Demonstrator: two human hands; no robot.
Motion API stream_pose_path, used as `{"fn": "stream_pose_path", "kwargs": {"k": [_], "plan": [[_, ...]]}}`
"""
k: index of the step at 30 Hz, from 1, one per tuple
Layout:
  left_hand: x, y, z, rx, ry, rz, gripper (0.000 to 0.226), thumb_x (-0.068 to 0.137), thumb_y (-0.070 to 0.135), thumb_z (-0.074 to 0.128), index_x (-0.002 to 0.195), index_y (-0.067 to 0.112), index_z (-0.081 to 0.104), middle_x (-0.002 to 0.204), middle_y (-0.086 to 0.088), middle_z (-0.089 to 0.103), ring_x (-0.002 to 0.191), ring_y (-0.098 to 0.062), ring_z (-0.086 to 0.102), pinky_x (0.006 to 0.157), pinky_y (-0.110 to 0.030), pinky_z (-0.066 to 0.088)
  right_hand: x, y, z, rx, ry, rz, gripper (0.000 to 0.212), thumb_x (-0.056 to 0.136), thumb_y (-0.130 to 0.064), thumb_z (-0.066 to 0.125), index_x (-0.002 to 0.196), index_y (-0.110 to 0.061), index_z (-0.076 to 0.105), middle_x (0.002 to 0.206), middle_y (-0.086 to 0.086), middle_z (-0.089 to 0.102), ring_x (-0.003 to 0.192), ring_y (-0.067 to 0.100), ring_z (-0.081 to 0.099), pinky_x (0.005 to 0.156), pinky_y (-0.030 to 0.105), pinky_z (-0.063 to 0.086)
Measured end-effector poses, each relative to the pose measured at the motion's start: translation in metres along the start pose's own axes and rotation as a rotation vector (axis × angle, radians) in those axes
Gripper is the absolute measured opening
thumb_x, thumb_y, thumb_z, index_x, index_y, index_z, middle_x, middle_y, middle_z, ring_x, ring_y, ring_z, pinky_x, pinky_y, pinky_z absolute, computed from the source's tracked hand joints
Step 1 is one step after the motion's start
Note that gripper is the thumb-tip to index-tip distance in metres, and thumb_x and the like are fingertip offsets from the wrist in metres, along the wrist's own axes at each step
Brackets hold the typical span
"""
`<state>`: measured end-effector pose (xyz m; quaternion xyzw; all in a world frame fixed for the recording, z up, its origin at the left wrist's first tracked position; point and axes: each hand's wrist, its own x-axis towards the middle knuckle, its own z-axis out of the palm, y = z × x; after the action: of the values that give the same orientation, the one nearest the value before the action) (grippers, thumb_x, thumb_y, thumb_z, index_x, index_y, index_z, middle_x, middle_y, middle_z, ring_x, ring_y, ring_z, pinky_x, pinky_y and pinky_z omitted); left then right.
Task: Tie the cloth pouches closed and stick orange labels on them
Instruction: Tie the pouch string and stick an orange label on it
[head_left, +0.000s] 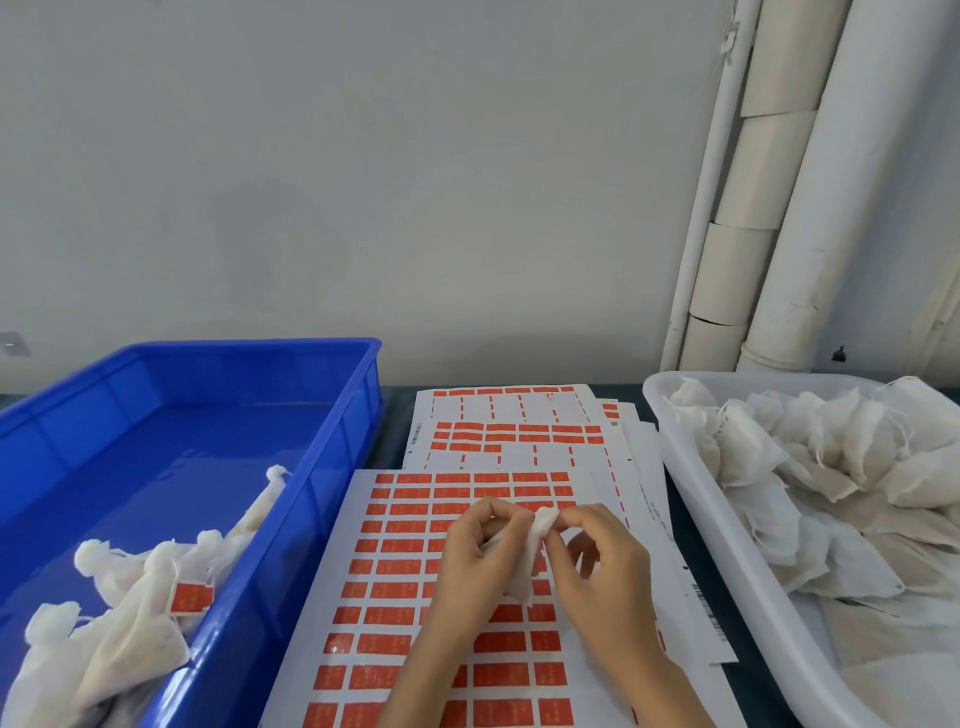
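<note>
My left grip (483, 556) and right grip (597, 561) meet just above the front label sheet (322, 613), and both grasp one small white cloth pouch (525, 564). The left fingers curl round its body. The right thumb and forefinger nip its gathered neck, which pokes up between the two grips. The pouch hangs over the sheet's middle rows of orange labels (387, 590); I cannot tell whether its lower end touches the paper.

Just left of the sheet stands a blue crate (332, 467). Several tied pouches (130, 613) are heaped in its corner nearest me, and one of them bears an orange sticker (191, 596). Right of the sheet sits a white tub (691, 467), piled with loose pouches (810, 457) whose strings trail free. Behind the sheet, more label sheets (519, 431), partly stripped of their labels, lie fanned out on the dark desk (392, 426).
</note>
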<state>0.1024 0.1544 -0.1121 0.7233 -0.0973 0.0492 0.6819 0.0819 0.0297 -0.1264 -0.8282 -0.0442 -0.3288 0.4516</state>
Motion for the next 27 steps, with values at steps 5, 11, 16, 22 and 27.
{"fn": "stream_pose_path", "kwargs": {"k": [5,11,16,22,27], "plan": [[0.005,-0.005,-0.006,-0.004,0.094,-0.027,0.005,0.090,0.028,0.063,0.090,0.026,0.067,0.083,0.011,0.069,0.079,-0.010,0.066,0.066,-0.018,0.053,0.004,0.000,-0.003,0.053,0.008,0.079,0.025,0.086,-0.017,0.068,0.084,-0.038,0.054,0.090,-0.025,0.059,0.090,-0.008,0.057,0.066,0.003,0.046],[0.008,-0.003,-0.012,-0.017,0.226,-0.079,0.008,0.088,0.030,0.063,0.096,0.031,0.065,0.090,0.019,0.066,0.083,-0.007,0.066,0.057,-0.011,0.049,0.011,0.007,-0.011,0.037,0.146,0.165,0.011,0.089,-0.020,0.063,0.087,-0.029,0.058,0.086,-0.022,0.061,0.073,0.009,0.062,0.061,0.010,0.044],[0.007,0.003,-0.011,-0.037,0.144,-0.090,0.009,0.090,0.028,0.061,0.093,0.033,0.066,0.093,0.018,0.067,0.083,-0.008,0.067,0.058,-0.011,0.049,0.012,0.006,-0.015,0.110,0.196,0.256,0.012,0.090,-0.020,0.062,0.086,-0.030,0.058,0.086,-0.022,0.060,0.078,0.005,0.061,0.063,0.010,0.040],[0.004,0.004,-0.011,-0.023,0.072,-0.068,0.014,0.089,0.033,0.057,0.098,0.030,0.067,0.098,0.011,0.068,0.088,-0.016,0.066,0.064,-0.015,0.051,0.014,0.002,-0.019,0.157,0.211,0.287,0.020,0.091,-0.021,0.062,0.082,-0.036,0.055,0.086,-0.023,0.061,0.078,0.003,0.061,0.063,0.008,0.039],[0.001,0.006,-0.008,-0.016,-0.059,-0.070,0.028,0.080,0.042,0.061,0.099,0.023,0.069,0.086,0.004,0.070,0.076,-0.015,0.068,0.063,-0.017,0.052,0.014,0.001,-0.018,0.170,0.205,0.265,0.016,0.091,-0.022,0.061,0.083,-0.035,0.056,0.086,-0.020,0.063,0.076,0.009,0.063,0.063,0.011,0.043]]}}
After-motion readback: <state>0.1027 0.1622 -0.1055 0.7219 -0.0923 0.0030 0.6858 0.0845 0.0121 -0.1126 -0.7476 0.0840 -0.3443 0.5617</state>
